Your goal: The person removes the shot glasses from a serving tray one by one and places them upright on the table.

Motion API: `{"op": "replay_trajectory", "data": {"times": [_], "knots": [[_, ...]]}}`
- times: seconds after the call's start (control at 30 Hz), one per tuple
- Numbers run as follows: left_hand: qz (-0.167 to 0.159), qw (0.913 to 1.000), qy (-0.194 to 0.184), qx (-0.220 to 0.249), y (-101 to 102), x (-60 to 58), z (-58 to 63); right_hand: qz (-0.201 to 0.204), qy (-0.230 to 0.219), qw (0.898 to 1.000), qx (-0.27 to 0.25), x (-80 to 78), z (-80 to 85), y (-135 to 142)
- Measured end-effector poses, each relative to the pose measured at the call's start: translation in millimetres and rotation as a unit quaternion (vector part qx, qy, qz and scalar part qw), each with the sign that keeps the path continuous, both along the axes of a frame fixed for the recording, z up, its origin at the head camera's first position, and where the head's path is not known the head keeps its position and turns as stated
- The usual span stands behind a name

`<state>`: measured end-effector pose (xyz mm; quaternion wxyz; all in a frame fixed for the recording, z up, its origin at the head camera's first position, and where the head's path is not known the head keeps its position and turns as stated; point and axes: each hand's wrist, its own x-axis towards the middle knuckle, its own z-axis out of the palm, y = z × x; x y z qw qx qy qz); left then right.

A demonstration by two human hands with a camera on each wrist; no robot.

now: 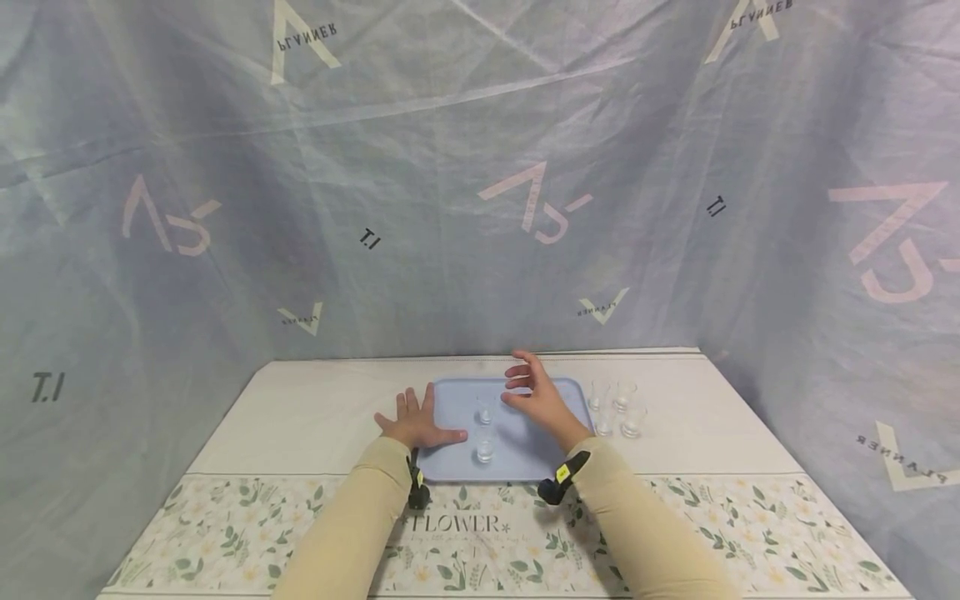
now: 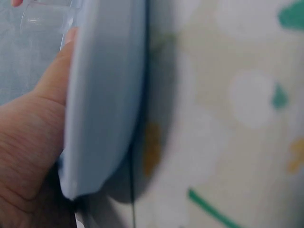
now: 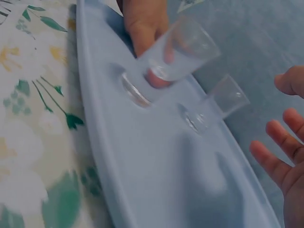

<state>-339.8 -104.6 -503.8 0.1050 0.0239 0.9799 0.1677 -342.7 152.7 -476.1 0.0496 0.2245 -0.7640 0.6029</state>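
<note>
A light blue tray (image 1: 457, 392) lies on the table with two clear shot glasses on it. The nearer glass (image 1: 485, 450) and the farther glass (image 1: 485, 410) stand upright, one behind the other. My left hand (image 1: 417, 423) rests at the tray's left edge, fingers spread, its thumb reaching over the tray toward the nearer glass. Over the tray's right half hovers my right hand (image 1: 542, 402), fingers loosely bent and apart, holding nothing. In the right wrist view, its fingertips (image 3: 266, 159) are apart from both glasses.
Several more clear glasses (image 1: 630, 421) stand in a group on the table, right of the tray. A white cloth with a floral band (image 1: 480, 533) covers the table. Grey printed fabric (image 1: 450, 275) hangs behind and at both sides.
</note>
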Motion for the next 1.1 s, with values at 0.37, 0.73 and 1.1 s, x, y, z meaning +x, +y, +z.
{"op": "replay_trajectory", "data": {"times": [0.37, 0.73, 1.1], "knots": [[0.001, 1.0000, 0.000, -0.002, 2.8, 3.2, 2.7, 0.019, -0.008, 1.000, 0.020, -12.3, -27.6, -18.1], [0.003, 1.0000, 0.001, -0.003, 2.6, 6.9, 7.1, 0.005, -0.006, 0.999, 0.039, -17.9, -41.6, -24.1], [0.007, 1.0000, 0.003, -0.003, 3.3, 6.6, 5.6, 0.015, 0.000, 1.000, 0.023, 1.6, -22.5, -28.2]]}}
